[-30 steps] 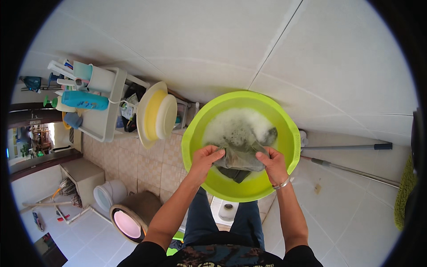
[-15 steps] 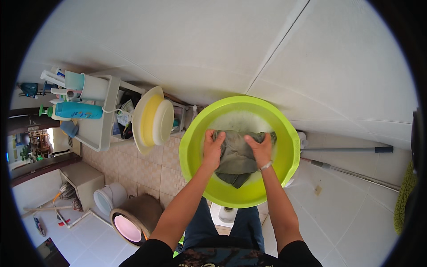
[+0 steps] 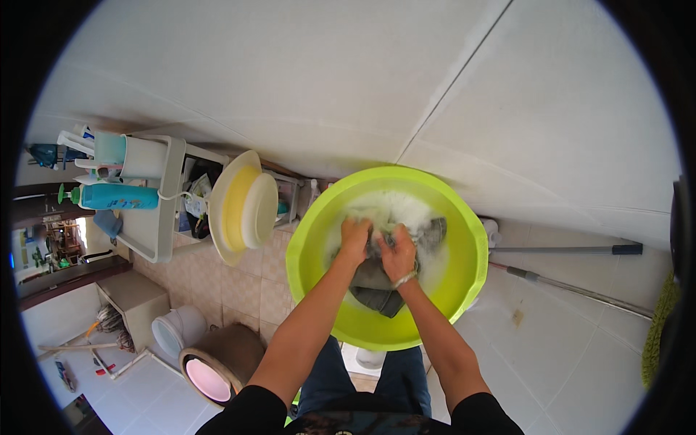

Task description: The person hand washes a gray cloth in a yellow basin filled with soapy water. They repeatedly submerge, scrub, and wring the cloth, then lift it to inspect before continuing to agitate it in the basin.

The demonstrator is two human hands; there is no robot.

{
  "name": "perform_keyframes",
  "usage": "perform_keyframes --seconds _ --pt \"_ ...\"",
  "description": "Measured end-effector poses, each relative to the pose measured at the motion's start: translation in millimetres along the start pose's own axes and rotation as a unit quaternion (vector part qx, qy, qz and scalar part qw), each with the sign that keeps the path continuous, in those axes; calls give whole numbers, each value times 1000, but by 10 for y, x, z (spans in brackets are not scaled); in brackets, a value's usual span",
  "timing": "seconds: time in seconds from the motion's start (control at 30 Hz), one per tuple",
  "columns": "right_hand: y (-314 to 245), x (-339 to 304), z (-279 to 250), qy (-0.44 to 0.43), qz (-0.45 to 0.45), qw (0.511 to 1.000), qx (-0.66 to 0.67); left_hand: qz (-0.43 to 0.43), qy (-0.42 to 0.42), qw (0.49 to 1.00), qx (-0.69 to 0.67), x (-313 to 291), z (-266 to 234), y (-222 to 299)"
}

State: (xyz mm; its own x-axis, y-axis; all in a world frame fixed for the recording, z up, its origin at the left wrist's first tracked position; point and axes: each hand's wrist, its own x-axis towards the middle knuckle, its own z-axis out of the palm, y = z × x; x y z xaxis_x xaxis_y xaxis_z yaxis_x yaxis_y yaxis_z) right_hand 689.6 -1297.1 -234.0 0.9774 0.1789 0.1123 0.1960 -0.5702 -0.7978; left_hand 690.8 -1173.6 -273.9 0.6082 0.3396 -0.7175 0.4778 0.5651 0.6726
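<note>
Fingers of both the left hand [image 3: 355,238] and right hand [image 3: 397,255] have drawn together, clenched on the grey cloth [image 3: 377,279], bunching it in the green basin's [image 3: 464,279] soapy water: scrubbing is underway.

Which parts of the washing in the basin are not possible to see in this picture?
- Head view: fingertips of left hand and right hand, buried in the grey cloth.
- Water depth in the green basin: foam hides it.
- Cloth's kind: bunched, unclear.
</note>
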Motion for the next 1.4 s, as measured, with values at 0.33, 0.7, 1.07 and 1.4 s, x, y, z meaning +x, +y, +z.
perform_keyframes --seconds 0.33,0.7,1.07,1.4 --pt "-513 373 -203 50 198 973 106 -153 17 985 -73 -836 522 484" --pt "-669 215 -150 62 115 987 96 -54 -97 993 -46 -692 195 298" --pt "353 313 -2 81 241 966 42 -151 -40 973 -169 -424 53 383" --pt "554 275 317 -204 124 936 -258 149 -42 733 663 99 -149 -242"
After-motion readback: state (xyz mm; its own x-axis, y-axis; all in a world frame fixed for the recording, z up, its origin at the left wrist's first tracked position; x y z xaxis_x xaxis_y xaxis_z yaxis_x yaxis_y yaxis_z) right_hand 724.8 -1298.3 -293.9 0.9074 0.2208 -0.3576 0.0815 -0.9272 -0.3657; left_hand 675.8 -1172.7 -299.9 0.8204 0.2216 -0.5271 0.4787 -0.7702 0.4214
